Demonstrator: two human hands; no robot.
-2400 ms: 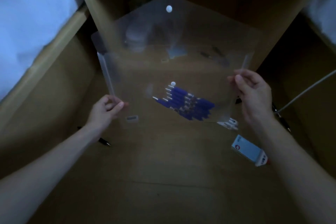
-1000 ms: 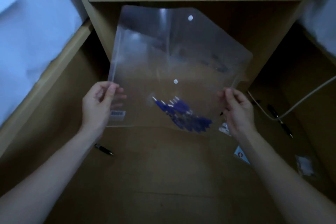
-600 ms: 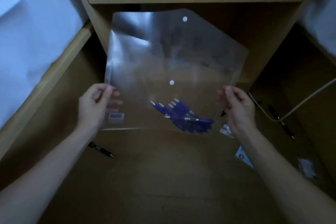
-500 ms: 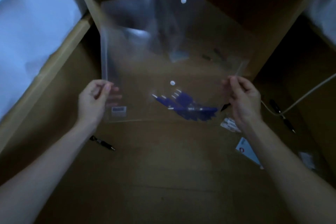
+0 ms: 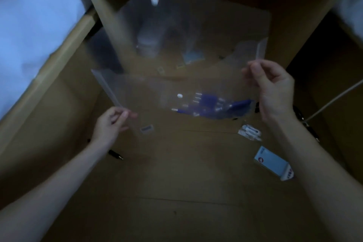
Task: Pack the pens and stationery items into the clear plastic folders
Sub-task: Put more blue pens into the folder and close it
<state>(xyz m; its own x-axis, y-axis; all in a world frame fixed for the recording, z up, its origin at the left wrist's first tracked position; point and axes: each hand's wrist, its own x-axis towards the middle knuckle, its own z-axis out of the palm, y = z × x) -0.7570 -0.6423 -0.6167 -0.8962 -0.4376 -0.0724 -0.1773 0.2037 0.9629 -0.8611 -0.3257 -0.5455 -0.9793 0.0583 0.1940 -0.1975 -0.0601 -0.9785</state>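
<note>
Folder held open, part-filled

Clear plastic folder [image 5: 196, 55] raised above the wooden surface [image 5: 176, 192], flap up, blue pens [image 5: 212, 104] pooled at its lower edge. Judged mid-packing; next calls for freeing one hand to collect loose stock. Left hand [image 5: 110, 124] pinching the lower left edge; right hand [image 5: 273, 88] pinching the right edge. Outstanding nearby: black pen [image 5: 115, 155], small box [image 5: 273, 163], white packet [image 5: 249, 132].

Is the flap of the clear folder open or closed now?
Open. The flap of the clear folder stands up, its snap far from the lower snap.
</note>
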